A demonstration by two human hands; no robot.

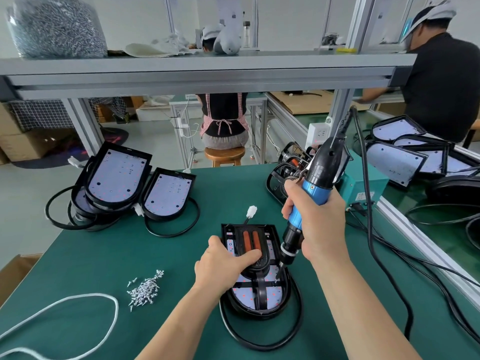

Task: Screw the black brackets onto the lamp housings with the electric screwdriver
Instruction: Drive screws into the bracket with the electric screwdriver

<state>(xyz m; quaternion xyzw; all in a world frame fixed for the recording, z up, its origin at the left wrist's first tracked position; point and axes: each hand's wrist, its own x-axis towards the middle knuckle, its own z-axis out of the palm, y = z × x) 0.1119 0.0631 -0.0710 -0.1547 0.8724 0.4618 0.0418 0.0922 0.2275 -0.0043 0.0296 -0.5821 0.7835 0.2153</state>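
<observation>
A black lamp housing [271, 298] with a pale LED board lies on the green table in front of me. A black bracket [260, 289] with two orange strips rests on it. My left hand [223, 266] presses down on the bracket's middle. My right hand [318, 222] grips the blue and black electric screwdriver [315, 181], held tilted. Its bit [278, 274] touches the bracket's right side on the housing. A small heap of silver screws [145, 289] lies to the left of the housing.
Stacked lamp housings [114, 183] sit at the table's far left, more housings [405, 157] at the far right beyond a teal power box [363, 187]. A white cord [78, 323] loops at front left. The screwdriver's black cable [374, 255] trails right. Two people work beyond the shelf.
</observation>
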